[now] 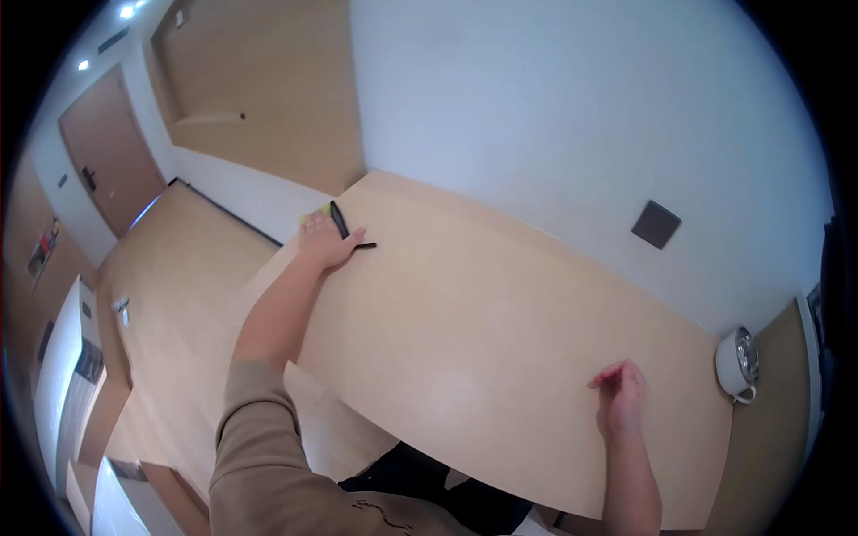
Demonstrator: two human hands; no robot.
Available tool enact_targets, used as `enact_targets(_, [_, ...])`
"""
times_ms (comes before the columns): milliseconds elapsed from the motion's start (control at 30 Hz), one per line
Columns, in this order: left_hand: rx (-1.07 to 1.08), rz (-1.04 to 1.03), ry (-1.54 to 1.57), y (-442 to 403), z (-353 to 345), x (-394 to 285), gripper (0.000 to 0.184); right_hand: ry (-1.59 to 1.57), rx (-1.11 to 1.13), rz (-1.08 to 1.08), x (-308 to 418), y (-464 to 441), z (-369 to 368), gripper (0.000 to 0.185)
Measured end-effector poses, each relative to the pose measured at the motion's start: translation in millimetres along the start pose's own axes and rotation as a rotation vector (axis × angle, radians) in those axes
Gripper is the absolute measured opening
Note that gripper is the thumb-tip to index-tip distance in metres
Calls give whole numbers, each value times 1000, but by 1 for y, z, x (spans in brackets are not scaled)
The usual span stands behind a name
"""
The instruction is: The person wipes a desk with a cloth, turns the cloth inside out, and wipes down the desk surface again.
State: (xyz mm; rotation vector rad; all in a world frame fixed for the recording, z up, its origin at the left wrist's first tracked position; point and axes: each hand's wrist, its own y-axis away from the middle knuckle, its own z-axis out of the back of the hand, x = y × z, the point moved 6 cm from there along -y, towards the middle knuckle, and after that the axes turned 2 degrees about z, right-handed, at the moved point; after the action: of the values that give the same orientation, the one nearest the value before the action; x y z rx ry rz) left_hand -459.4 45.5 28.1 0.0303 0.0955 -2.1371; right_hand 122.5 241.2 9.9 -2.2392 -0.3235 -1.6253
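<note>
My left hand (329,243) lies flat at the far left end of the light wood table (447,295), its thumb stretched out to the right. A yellow-green piece (306,218) shows at its fingertips, mostly hidden under them. Right beside these fingers is a black, narrow, pointed object (338,218). A thin black stick (366,246) pokes out by the thumb; whether the two black parts belong together I cannot tell. My right hand (624,393) is over the right part of the table, fingers loosely bent and thumb apart, with nothing seen in it.
A white pot or cup (736,364) with a handle and a shiny metallic inside stands at the table's right end. A pale wall with a dark square plate (656,223) runs along the back. Left of the table are wood floor, a door (109,152) and white-topped furniture (67,384).
</note>
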Motion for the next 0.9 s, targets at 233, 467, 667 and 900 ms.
enact_targets(233, [79, -343, -42, 61, 4, -69, 111, -4, 33, -30, -5, 0, -2, 34])
enact_targets(467, [158, -1099, -3, 210, 10, -182, 108, 14, 29, -34, -7, 2, 2, 36])
enact_targets(667, [205, -701, 180, 180, 33, -165, 100, 19, 6, -25, 1, 8, 7, 36])
enact_targets(900, [92, 132, -10, 22, 26, 4, 105, 117, 22, -27, 4, 11, 2, 34])
